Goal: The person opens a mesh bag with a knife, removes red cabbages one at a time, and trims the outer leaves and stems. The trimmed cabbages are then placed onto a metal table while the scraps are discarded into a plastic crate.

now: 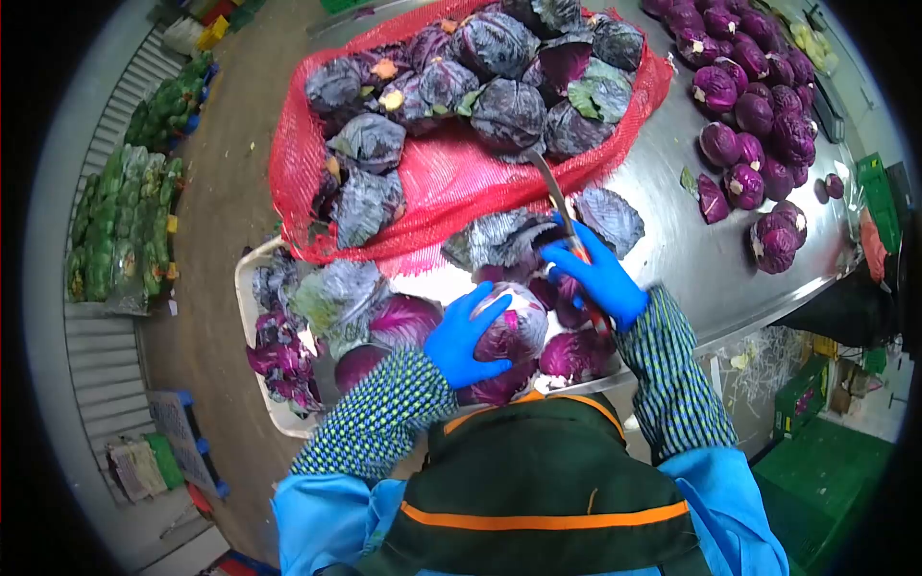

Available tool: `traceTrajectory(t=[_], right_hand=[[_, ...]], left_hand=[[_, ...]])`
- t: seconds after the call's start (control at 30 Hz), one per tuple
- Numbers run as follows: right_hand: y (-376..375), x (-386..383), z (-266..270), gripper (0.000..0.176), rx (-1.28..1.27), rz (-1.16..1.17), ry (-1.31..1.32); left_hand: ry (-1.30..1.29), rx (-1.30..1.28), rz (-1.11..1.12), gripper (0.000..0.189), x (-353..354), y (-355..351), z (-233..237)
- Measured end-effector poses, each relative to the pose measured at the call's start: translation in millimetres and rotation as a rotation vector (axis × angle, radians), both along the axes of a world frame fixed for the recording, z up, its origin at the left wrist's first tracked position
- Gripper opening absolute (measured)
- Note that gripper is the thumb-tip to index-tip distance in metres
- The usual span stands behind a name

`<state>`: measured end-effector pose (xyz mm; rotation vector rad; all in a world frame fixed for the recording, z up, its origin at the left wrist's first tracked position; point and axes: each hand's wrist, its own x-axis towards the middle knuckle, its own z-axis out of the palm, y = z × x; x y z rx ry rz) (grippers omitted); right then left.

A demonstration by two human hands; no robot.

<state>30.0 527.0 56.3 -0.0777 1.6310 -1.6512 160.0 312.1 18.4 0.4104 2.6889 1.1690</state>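
Note:
My left hand [467,338], in a blue glove, grips a trimmed red cabbage [516,324] from its left side, fingers over the top. In my right hand [603,278], also gloved in blue, is a knife [555,192] with a red handle; its curved blade points away from me. Loose outer leaves [578,355] lie around the cabbage, and a large dark leaf [609,221] rests beyond my right hand. Behind them a red mesh sack [451,182] lies spread open with several untrimmed cabbages [509,115] on it.
A white tray [279,422] holding peeled leaves stands to the left. Several trimmed cabbages [754,110] are piled on the metal table [672,245] at the right. Green crates [816,470] stand on the floor at right, and bagged green vegetables [120,226] at far left.

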Motion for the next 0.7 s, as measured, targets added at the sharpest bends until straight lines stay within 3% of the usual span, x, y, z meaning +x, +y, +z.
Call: traceTrajectory(t=[0.03,0.1,0.17,0.23,0.27,0.3,0.4,0.53,0.7], right_hand=[[11,15,-5,0.060,0.038,-0.132,0.028],[34,54,-11,0.052,0.254,-0.051,0.364],[42,96,-40,0.046,0.225,-0.058,0.778],[43,115,-18,0.047,0.453,0.052,0.636],[40,117,-11,0.048,0.474,0.013,0.629],[41,116,-8,0.048,0.485,0.013,0.623],[45,113,-3,0.046,0.584,0.048,0.671],[51,128,-5,0.043,0.622,-0.025,0.718],[57,141,-23,0.043,0.608,-0.102,0.645]], left_hand=[[-0.056,-0.062,0.095,0.096,4,3,0],[-0.277,-0.015,0.300,0.102,10,16,13],[-0.300,0.022,0.358,0.105,18,27,-4],[-0.083,-0.016,0.453,0.105,23,48,-13],[-0.074,0.154,0.440,0.106,19,55,-16],[-0.082,0.163,0.435,0.106,16,60,-17],[-0.008,0.023,0.382,0.106,7,77,-3],[0.069,-0.141,0.407,0.103,1,95,2],[0.065,-0.165,0.395,0.096,-3,98,5]])
